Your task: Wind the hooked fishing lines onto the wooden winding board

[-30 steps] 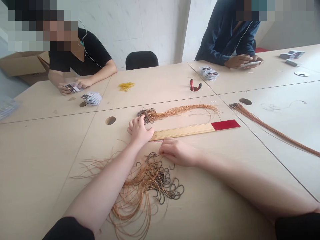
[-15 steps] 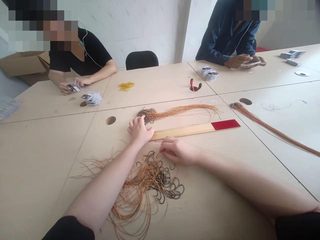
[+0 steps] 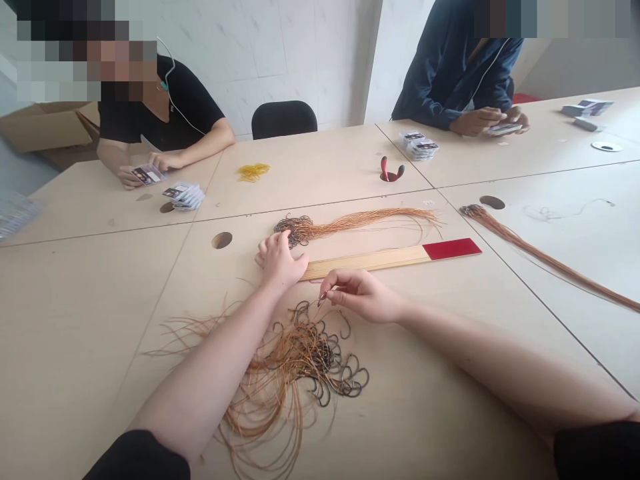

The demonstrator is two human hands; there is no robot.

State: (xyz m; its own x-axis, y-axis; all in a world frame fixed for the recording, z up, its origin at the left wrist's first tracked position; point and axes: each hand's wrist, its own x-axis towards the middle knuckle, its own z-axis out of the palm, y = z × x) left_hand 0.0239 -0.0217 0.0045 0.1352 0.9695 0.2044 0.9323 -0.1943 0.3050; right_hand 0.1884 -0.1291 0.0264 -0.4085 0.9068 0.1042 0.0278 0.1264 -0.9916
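Observation:
My right hand (image 3: pixel 363 293) pinches a dark fish hook (image 3: pixel 323 300) between thumb and fingertips, just above a tangled pile of fish hooks (image 3: pixel 325 353) tied to orange-brown line (image 3: pixel 265 420). At the left end of a flat wooden board (image 3: pixel 370 261) with a red end (image 3: pixel 453 249) rests my left hand (image 3: pixel 281 261). Its fingers are apart, with the thumb by the board and the fingertips close to a second bundle of hooks (image 3: pixel 295 230). Orange line (image 3: pixel 375 217) from that bundle lies stretched to the right. Whether the left fingertips touch the hooks I cannot tell.
Another hook-and-line bundle (image 3: pixel 530 248) lies at the right. Across the table are yellow bands (image 3: pixel 253 173), red-handled pliers (image 3: pixel 385 167) in a hole, and stacks of small packs (image 3: pixel 184 196). Two people sit opposite, each handling a pack. A hole (image 3: pixel 222 240) pierces the tabletop.
My right hand has lifted slightly from the pile, and the hook in its fingertips now shows. My left hand has stayed in place.

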